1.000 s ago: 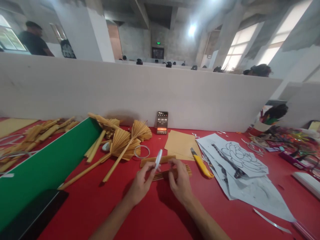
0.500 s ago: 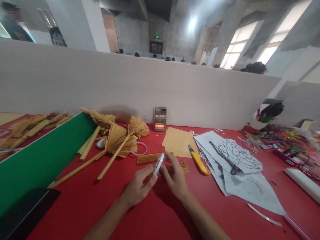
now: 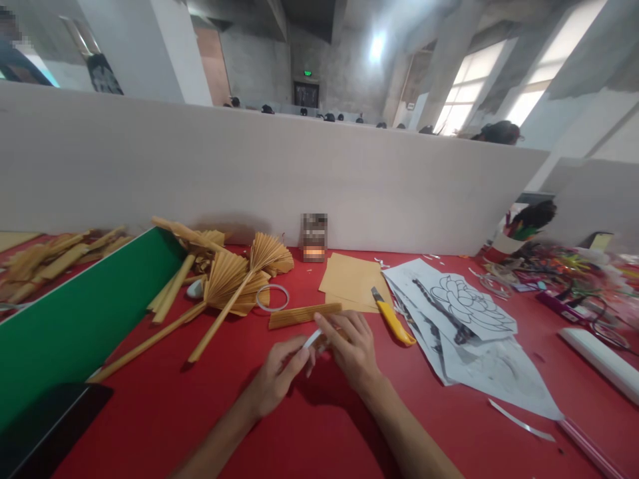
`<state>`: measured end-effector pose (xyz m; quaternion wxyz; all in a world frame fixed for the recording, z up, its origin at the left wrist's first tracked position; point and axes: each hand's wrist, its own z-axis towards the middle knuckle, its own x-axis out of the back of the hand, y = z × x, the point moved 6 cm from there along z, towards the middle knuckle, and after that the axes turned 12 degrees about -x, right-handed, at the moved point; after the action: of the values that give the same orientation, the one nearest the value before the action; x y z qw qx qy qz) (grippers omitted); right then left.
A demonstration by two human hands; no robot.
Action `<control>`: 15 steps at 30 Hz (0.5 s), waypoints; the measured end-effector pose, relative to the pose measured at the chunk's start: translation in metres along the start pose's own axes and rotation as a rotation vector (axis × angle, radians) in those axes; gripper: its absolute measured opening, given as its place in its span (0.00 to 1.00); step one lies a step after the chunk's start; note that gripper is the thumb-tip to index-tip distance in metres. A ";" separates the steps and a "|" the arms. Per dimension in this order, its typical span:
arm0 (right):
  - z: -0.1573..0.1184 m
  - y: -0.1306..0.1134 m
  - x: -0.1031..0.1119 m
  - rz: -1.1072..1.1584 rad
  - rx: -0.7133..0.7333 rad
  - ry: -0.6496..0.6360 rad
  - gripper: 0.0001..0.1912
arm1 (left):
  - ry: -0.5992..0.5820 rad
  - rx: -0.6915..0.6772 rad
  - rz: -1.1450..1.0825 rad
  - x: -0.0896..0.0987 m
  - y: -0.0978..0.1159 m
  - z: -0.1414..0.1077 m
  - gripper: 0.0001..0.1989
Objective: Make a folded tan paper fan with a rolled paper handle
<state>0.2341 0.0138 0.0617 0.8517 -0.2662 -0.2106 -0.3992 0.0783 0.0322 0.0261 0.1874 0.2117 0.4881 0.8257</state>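
Observation:
Over the red tabletop my left hand (image 3: 280,378) is closed around a narrow white roll that looks like tape (image 3: 312,338). My right hand (image 3: 353,349) meets it from the other side, its fingers bent at the upper edge of the roll. What the right fingertips pinch is partly hidden. Just beyond the hands lies a pleated strip of tan paper (image 3: 294,317); a second pleated piece, seen in the earlier frame, is mostly covered by my right hand. A yellow utility knife (image 3: 394,320) rests to the right, its blade end pointing away.
Pleated paper fans on rolled stems (image 3: 227,313) and a thin ring (image 3: 272,308) lie left, beside a green divider (image 3: 94,299). Tan sheets (image 3: 352,276) and flower drawings (image 3: 469,313) are right. A white partition (image 3: 249,173) rises behind. A dark flat object (image 3: 54,426) sits front left.
The tape roll has tipped lower and flatter between my hands. My right hand has closed in over it, covering the second pleated piece. The whole view has shifted slightly.

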 end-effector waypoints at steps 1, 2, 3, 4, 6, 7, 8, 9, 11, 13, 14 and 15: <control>-0.001 -0.005 -0.001 -0.004 0.047 -0.024 0.29 | 0.016 0.011 -0.027 0.000 -0.002 0.000 0.21; -0.002 -0.009 -0.002 0.009 0.082 -0.046 0.29 | 0.031 0.021 -0.050 0.001 -0.004 0.000 0.21; -0.002 -0.012 -0.004 0.035 0.088 -0.061 0.29 | 0.047 0.028 -0.069 0.001 -0.006 -0.001 0.21; -0.003 -0.012 -0.005 0.071 0.060 -0.063 0.29 | 0.058 0.032 -0.082 0.002 -0.007 -0.001 0.21; -0.003 -0.005 -0.008 0.150 -0.069 -0.040 0.27 | 0.069 0.033 -0.098 0.003 -0.009 -0.002 0.20; -0.003 0.000 -0.010 0.182 -0.137 -0.030 0.24 | 0.067 0.037 -0.104 0.003 -0.010 -0.002 0.20; -0.003 0.005 -0.012 0.205 -0.187 -0.031 0.21 | 0.065 0.046 -0.110 0.004 -0.011 -0.002 0.20; -0.003 0.008 -0.013 0.218 -0.213 -0.036 0.19 | 0.063 0.055 -0.117 0.004 -0.012 -0.003 0.20; -0.002 0.011 -0.013 0.213 -0.208 -0.039 0.16 | 0.053 0.075 -0.130 0.003 -0.013 -0.003 0.20; 0.000 0.010 -0.008 0.169 -0.168 -0.019 0.17 | 0.036 0.090 -0.143 0.000 -0.012 -0.002 0.20; 0.001 0.008 -0.005 0.139 -0.134 -0.001 0.18 | 0.030 0.096 -0.147 -0.001 -0.011 -0.002 0.20; 0.001 0.004 -0.002 0.104 -0.096 0.012 0.18 | 0.024 0.100 -0.146 -0.001 -0.010 -0.002 0.20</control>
<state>0.2362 0.0178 0.0606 0.8589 -0.3151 -0.1717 -0.3655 0.0794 0.0346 0.0158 0.2302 0.1748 0.5452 0.7869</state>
